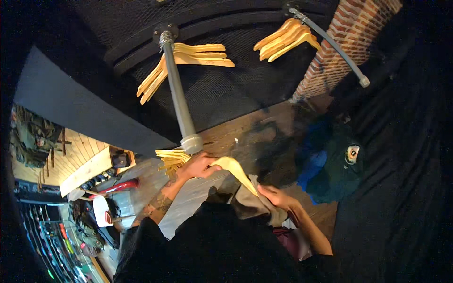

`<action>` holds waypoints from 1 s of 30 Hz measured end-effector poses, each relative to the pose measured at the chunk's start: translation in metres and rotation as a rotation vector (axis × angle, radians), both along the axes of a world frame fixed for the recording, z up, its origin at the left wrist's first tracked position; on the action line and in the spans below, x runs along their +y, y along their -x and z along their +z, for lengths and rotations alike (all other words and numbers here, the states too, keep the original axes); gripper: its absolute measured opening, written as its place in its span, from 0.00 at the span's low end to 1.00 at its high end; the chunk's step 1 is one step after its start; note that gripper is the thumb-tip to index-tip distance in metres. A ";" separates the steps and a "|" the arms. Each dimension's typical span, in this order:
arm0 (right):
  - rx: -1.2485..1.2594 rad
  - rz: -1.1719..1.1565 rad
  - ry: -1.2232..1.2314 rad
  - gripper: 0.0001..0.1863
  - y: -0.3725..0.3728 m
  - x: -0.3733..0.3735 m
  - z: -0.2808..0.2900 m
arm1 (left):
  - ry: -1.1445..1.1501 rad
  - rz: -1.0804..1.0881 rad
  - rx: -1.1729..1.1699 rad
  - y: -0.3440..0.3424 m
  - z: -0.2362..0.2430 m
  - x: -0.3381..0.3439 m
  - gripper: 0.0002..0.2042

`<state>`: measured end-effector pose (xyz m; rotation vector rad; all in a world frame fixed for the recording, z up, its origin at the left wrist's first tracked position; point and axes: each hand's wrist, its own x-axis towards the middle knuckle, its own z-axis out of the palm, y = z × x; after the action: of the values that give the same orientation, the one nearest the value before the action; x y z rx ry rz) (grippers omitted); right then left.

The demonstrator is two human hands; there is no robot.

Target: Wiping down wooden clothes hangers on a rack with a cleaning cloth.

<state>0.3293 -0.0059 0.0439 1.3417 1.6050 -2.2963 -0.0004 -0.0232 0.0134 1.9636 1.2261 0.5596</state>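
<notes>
A pale wooden clothes hanger (233, 169) slants in front of my body. My left hand (198, 166) is closed around its upper left part, and its hook is hidden. A grey-brown garment (251, 202) hangs beside and below the hanger's right end. My right hand (277, 196) grips this garment at the hanger's tip; the fingers are partly hidden behind the cloth. How far the hanger reaches into the garment I cannot tell.
A grey metal rail (177, 89) carrying several wooden hangers (198, 54) juts toward me. Another rail (332, 42) with more hangers (288, 38) is at the far right, beside a brick pillar (347, 37). Dark blue cloth (325, 170) lies to the right. A red cylinder (121, 185) is at left.
</notes>
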 end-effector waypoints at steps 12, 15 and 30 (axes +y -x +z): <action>-0.106 0.456 -0.073 0.20 0.020 -0.021 -0.020 | 0.425 0.370 0.001 0.088 -0.079 -0.133 0.26; -0.307 0.592 -0.387 0.25 0.036 -0.030 -0.019 | 0.457 0.518 0.004 0.138 -0.090 -0.180 0.28; -0.395 1.136 -1.388 0.37 0.292 -0.180 -0.144 | 1.395 0.511 -0.452 0.314 -0.154 -0.309 0.26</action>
<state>0.0376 -0.1859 -0.0997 0.4055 2.6982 -0.1562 -0.3145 -0.3321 -0.1404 0.3396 1.2456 0.2070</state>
